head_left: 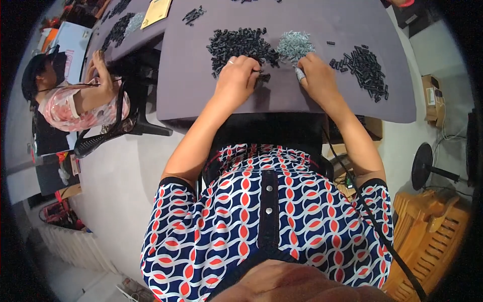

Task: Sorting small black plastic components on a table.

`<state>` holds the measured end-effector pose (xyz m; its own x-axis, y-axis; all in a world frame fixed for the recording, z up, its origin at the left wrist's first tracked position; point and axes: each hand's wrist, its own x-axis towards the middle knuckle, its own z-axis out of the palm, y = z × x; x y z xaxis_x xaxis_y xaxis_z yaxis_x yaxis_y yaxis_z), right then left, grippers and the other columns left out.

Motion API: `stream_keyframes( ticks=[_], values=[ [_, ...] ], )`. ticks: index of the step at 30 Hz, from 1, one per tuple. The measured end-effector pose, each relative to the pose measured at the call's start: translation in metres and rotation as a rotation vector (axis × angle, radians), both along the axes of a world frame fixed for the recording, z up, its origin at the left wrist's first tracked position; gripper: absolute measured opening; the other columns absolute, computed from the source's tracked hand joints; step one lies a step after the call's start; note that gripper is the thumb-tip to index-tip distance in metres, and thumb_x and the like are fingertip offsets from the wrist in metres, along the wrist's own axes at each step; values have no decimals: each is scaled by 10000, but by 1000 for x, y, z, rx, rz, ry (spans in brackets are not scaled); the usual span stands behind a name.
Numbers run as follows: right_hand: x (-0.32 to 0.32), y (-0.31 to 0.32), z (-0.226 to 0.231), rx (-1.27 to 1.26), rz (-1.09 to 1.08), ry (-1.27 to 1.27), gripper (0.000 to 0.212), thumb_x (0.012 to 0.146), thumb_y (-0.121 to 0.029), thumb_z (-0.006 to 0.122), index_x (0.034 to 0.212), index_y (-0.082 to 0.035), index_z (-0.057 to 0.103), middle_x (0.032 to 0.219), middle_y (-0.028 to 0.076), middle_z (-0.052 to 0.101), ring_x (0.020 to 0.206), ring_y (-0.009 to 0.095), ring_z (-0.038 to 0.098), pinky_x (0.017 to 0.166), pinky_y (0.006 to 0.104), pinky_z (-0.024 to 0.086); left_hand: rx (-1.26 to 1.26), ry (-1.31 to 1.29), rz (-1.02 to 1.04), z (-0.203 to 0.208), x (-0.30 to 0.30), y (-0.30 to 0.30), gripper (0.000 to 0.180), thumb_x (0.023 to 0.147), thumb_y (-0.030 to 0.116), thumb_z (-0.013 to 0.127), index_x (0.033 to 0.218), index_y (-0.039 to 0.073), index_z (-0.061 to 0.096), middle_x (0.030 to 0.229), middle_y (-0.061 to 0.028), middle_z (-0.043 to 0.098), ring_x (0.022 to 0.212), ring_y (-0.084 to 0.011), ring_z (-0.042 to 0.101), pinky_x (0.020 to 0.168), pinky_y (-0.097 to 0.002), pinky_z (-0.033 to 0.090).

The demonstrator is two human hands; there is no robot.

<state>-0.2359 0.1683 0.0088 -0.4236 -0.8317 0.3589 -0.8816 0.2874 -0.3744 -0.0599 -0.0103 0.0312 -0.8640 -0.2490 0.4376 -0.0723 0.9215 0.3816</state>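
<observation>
My left hand is at the near edge of a big heap of small black cylindrical pieces. Its fingers are curled, with a small black piece at the fingertips. A ring shows on one finger. To the right, my right hand has its fingers bent down at the near side of a pile of small silvery pieces. A silvery-grey wrap covers one of its digits. What its fingertips hold, if anything, is hidden. Both hands are over the grey-covered table.
Another heap of black pieces lies on the right, and a small cluster at the far left. A yellow booklet lies further left. A person sits at the adjoining table. A wooden chair stands at lower right.
</observation>
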Motion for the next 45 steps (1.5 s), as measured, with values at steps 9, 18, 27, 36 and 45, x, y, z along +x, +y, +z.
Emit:
stream_keyframes(
  ticks=[9,18,27,36,45],
  values=[
    [33,-9,23,-261,282,-909,146,820,-14,655,966,-21,660,849,54,666,771,121,632,710,276,510,1077,-18,99,-5,10,27,95,877,-14,687,968,5,666,841,24,662,759,-44,591,684,-210,486],
    [36,-5,6,-137,271,-1105,189,816,78,619,987,2,647,939,7,651,884,84,621,803,247,510,1253,-30,33,-14,13,44,126,910,19,672,1036,12,681,807,61,620,709,-20,527,619,-173,411],
    [24,7,8,-153,178,-824,151,807,86,623,943,21,633,897,31,615,830,93,610,736,238,495,338,50,105,-20,17,41,143,836,66,679,977,44,677,842,-125,632,760,-311,624,672,-390,503],
    [19,10,-21,-242,126,-787,163,804,90,626,942,5,630,867,25,596,802,98,607,724,237,488,159,105,172,-9,-9,13,167,784,27,687,946,64,663,988,-115,625,879,-346,609,727,-444,505],
    [24,10,-23,-312,127,-723,222,761,111,604,951,1,632,885,40,598,811,119,624,739,234,488,-15,-87,0,-18,-9,12,153,774,70,717,924,73,685,924,-99,625,907,-341,578,775,-436,495]
  ],
)
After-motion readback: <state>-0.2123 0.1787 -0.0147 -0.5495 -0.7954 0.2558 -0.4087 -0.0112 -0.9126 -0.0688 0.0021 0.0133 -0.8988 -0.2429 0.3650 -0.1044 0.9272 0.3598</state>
